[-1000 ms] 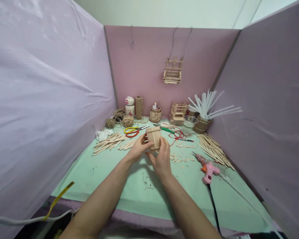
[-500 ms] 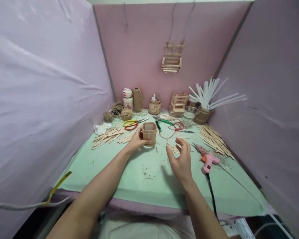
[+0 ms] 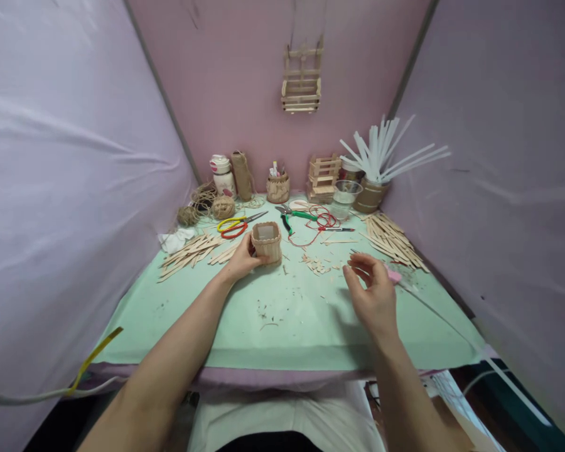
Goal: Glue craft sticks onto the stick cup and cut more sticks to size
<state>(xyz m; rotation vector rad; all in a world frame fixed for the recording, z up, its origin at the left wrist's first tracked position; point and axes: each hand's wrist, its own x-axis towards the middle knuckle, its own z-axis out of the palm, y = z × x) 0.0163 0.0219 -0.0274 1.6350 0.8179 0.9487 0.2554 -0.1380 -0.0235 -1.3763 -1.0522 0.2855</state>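
My left hand (image 3: pixel 245 257) grips the left side of a small wooden-stick cup (image 3: pixel 267 243), upright on the green cloth, its mouth facing up. To the right, my right hand (image 3: pixel 371 290) hovers with curved fingers apart and nothing visible between them. It covers most of the pink glue gun (image 3: pixel 393 275), of which only a pink part shows. Between the hands lie small wood pieces (image 3: pixel 314 263). Behind the cup are red and yellow scissors (image 3: pixel 235 227) and green-handled pliers (image 3: pixel 304 215).
Wooden sticks (image 3: pixel 191 254) lie at the left, with more sticks (image 3: pixel 393 242) at the right. Twine balls (image 3: pixel 223 207), a white bottle (image 3: pixel 223 177), a clear bowl (image 3: pixel 346 196) and a pot (image 3: pixel 370 194) of white glue sticks line the back.
My right hand has moved right, over the glue gun, hiding much of it. The view has tilted down and shifted right. My left hand still holds the cup.
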